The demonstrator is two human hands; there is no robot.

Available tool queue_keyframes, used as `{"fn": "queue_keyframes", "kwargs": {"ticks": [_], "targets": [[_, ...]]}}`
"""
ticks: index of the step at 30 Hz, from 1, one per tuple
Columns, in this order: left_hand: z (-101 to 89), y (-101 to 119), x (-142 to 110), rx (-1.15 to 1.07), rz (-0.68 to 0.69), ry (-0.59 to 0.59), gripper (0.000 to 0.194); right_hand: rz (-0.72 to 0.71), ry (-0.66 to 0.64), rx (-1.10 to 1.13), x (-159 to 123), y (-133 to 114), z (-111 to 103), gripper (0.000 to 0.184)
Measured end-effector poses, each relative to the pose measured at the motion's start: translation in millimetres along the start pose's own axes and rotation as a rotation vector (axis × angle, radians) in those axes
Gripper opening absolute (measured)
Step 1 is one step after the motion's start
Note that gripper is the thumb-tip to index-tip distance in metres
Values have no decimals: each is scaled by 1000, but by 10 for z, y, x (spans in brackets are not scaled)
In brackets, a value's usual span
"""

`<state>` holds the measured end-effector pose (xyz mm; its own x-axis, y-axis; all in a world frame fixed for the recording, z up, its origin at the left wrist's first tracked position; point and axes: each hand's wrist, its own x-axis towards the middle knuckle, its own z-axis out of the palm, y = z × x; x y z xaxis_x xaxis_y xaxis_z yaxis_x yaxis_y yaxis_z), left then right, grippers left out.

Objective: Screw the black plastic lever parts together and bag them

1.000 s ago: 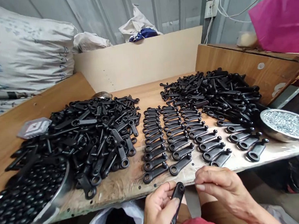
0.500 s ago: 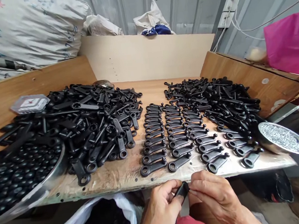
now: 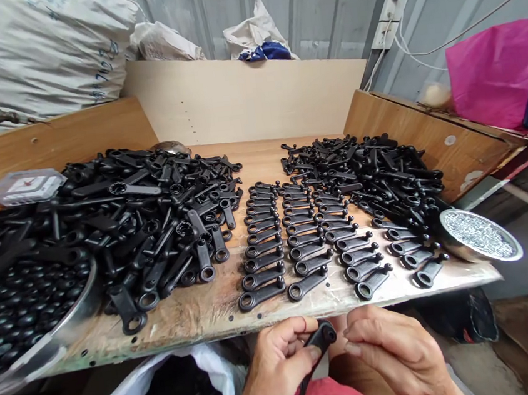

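My left hand point(image 3: 277, 366) is closed round a black crank handle point(image 3: 326, 337), held below the table's front edge with its small round end up and a hole showing there. Just to the right, my right hand point(image 3: 396, 350) is pinched, thumb against fingertips, apart from the handle. Whatever sits in that pinch is too small or hidden to make out. Beyond both hands, similar crank handles point(image 3: 265, 295) lie in neat columns, ring ends to the left and small pegs to the right.
Loose black handles are heaped at left point(image 3: 154, 228) and right point(image 3: 384, 172). A metal bowl point(image 3: 95, 294) of round black knobs stands front left. A steel bowl point(image 3: 453, 248) of small silver pieces sits at the right edge. Below hangs an open white sack point(image 3: 233, 373) with black parts.
My right hand has drawn away to the right from the handle's end, leaving a gap. The handle has tilted in my left hand, so its end hole shows. The view has shifted slightly.
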<state>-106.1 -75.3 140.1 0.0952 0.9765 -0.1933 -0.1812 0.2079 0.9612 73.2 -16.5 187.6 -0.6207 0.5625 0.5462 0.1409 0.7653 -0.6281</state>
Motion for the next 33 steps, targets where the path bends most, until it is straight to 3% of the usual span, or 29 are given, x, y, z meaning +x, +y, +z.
{"fn": "queue_keyframes", "kwargs": {"ticks": [4, 8, 11, 17, 20, 23, 26, 29, 33], "targets": [[18, 52, 15, 138, 1, 6, 23, -54, -39, -33, 7, 27, 61, 14], [35, 68, 45, 264, -12, 50, 21, -18, -83, -75, -39, 112, 106, 19], [47, 45, 93, 304, -48, 51, 19, 98, -180, -76, -91, 195, 105, 18], [49, -29, 196, 132, -85, -21, 21, 385, -261, -36, -90, 247, 76, 6], [48, -68, 230, 93, -97, -29, 21, 394, -319, -43, -60, 245, 81, 12], [44, -73, 256, 123, -69, -50, 20, 300, -390, -132, -28, 268, 82, 14], [7, -54, 262, 334, 57, 43, 17, 243, -403, -287, 17, 330, 57, 14], [-83, -73, 249, 566, 345, 223, 17, 261, -378, -494, 66, 439, 27, 16], [-226, -175, 241, 756, 678, 422, 20, 337, -443, -697, 136, 599, 51, 11]]}}
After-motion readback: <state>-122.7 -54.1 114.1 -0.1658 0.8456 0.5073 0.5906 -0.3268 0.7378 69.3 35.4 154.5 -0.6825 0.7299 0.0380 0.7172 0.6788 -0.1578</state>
